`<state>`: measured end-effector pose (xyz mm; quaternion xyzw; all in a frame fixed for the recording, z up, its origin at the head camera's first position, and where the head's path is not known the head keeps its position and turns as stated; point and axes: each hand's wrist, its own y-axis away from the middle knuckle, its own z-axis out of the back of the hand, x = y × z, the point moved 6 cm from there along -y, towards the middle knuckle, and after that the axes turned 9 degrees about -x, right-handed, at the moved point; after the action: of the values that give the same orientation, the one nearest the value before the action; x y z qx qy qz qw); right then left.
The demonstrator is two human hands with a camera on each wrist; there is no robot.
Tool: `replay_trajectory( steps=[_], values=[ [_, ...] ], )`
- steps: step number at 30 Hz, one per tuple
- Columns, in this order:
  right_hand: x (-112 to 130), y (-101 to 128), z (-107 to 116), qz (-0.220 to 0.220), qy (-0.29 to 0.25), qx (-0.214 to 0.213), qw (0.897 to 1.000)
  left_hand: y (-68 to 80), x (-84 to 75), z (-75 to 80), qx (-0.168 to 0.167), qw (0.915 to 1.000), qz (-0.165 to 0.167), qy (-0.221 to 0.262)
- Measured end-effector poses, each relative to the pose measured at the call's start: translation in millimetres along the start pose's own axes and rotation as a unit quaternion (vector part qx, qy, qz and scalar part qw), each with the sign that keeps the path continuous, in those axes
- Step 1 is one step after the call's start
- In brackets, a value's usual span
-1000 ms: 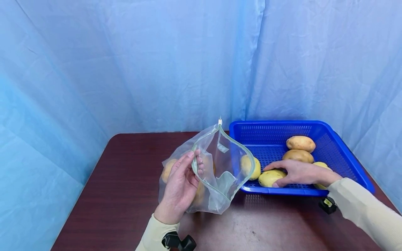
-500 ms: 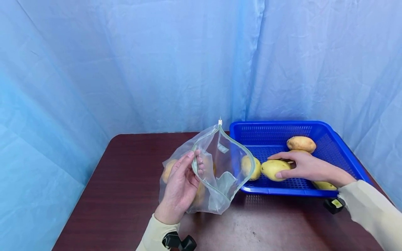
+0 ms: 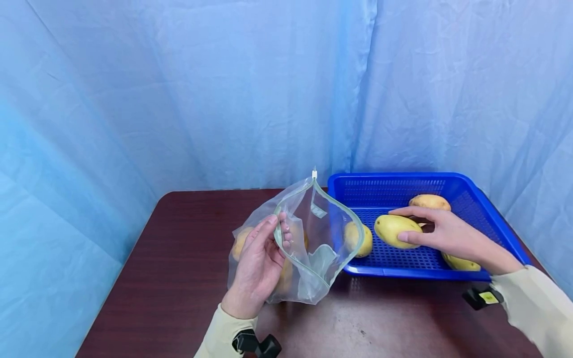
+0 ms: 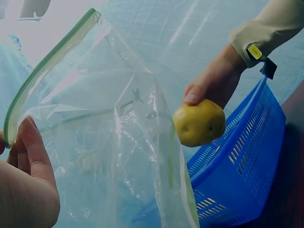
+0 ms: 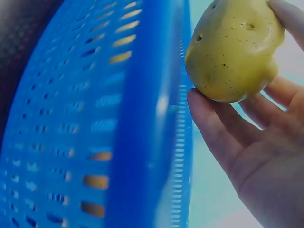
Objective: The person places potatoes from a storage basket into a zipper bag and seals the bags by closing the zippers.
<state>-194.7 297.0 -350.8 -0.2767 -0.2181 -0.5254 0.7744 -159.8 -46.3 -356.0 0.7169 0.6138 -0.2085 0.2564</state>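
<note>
My left hand (image 3: 257,268) pinches the green-edged rim of a clear zip bag (image 3: 309,278), keeping its mouth spread apart toward the right. Several potatoes show blurrily through the bag's film. A yellow potato (image 3: 397,231) with dark eyes is gripped between the thumb and fingers of my right hand (image 3: 456,241), lifted over the blue basket (image 3: 412,274). In the right wrist view this potato (image 5: 232,52) stands above the basket's rim. From the left wrist view, the potato (image 4: 199,123) appears just past the bag's edge.
Inside the basket lie a potato (image 3: 364,241) at the left, partly behind the bag, a brown one (image 3: 429,201) at the back and a yellow one (image 3: 461,262) at the front right. The basket stands on a dark red wooden table (image 3: 179,278); blue curtains (image 3: 250,99) hang behind.
My right hand has raised the yellow potato from the basket's floor, moving it up and slightly right. The left hand and the bag have stayed nearly still.
</note>
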Motion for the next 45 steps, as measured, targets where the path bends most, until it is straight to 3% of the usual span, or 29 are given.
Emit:
replay_trajectory(
  steps=[11, 19, 26, 32, 45],
  values=[
    [17, 7, 10, 0.0, -0.023, -0.035, 0.999, -1.0, 0.4, -0.8, -0.002, 1.0, -0.004, 0.003],
    [39, 15, 20, 0.036, -0.054, -0.091, 0.994, -1.7, 1.7, -2.7, -0.001, 1.0, -0.008, 0.005],
    [54, 20, 24, 0.022, -0.093, -0.122, 0.988, -1.6, 2.5, -4.3, 0.002, 0.9999, -0.007, 0.01],
    [62, 21, 24, 0.016, -0.114, -0.151, 0.982, -2.0, 2.9, -6.1, 0.0, 0.9998, -0.008, 0.018],
    [90, 21, 16, 0.055, -0.162, -0.22, 0.96, -1.8, 5.5, -11.5, 0.011, 0.9992, -0.003, 0.039]
  ],
)
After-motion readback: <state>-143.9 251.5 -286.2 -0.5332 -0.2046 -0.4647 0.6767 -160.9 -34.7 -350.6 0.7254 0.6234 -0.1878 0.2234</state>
